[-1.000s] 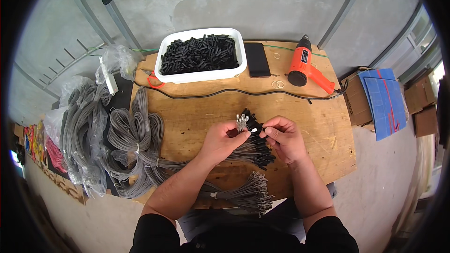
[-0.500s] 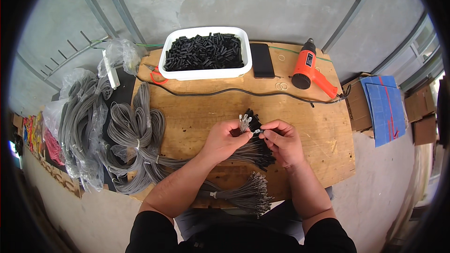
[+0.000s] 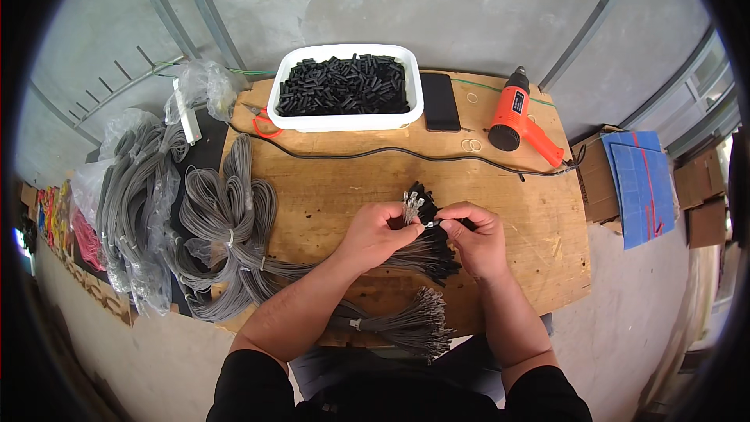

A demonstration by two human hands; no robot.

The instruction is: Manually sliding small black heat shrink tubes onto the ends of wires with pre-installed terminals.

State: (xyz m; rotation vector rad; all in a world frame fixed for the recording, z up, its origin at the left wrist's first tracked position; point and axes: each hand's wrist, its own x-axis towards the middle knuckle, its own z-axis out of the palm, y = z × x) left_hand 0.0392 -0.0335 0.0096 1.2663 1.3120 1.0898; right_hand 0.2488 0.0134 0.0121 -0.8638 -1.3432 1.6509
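Observation:
My left hand (image 3: pixel 376 233) grips a small bunch of grey wires with metal terminals (image 3: pixel 411 205) sticking up above its fingers. My right hand (image 3: pixel 473 238) pinches the end of one wire right beside that bunch, fingertips nearly touching the left hand. Under both hands lies a pile of wires with black sleeved ends (image 3: pixel 432 248) on the wooden table (image 3: pixel 344 184). A second bundle of bare-terminal wires (image 3: pixel 406 324) rests at the table's near edge, close to my body.
A white tub of small black tubes (image 3: pixel 345 86) stands at the back, with a black phone (image 3: pixel 441 101) and an orange heat gun (image 3: pixel 517 117) to its right. A black cord (image 3: pixel 367 155) crosses the table. Grey wire coils (image 3: pixel 226 223) and bagged wire (image 3: pixel 133 195) fill the left side.
The view has shifted slightly. Both hands stay together over the pile, with small finger movements on the wire ends; nothing else on the table has moved.

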